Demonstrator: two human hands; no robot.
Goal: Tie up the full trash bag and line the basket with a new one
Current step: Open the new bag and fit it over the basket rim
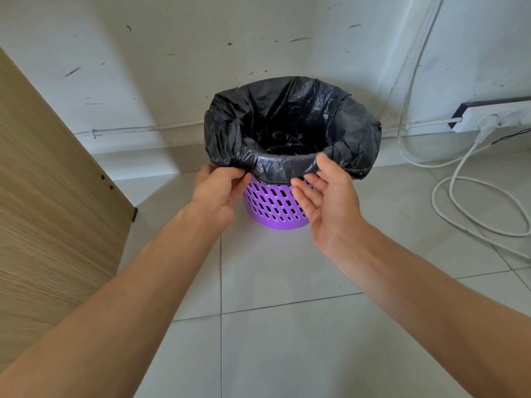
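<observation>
A purple perforated basket [273,208] stands on the tiled floor near the wall. A black trash bag [290,122] lines it, its rim folded down over the basket's top edge, and the inside looks dark. My left hand [218,191] pinches the bag's folded hem at the near left of the rim. My right hand [324,193] is at the near right, palm turned up and fingers relaxed, its thumb touching the bag's hem. No second bag is in view.
A wooden panel [48,196] stands at the left, close to the basket. A white power strip [494,116] sits by the wall at the right, with white cables [471,196] looping over the floor. The scuffed white wall [172,67] is right behind the basket.
</observation>
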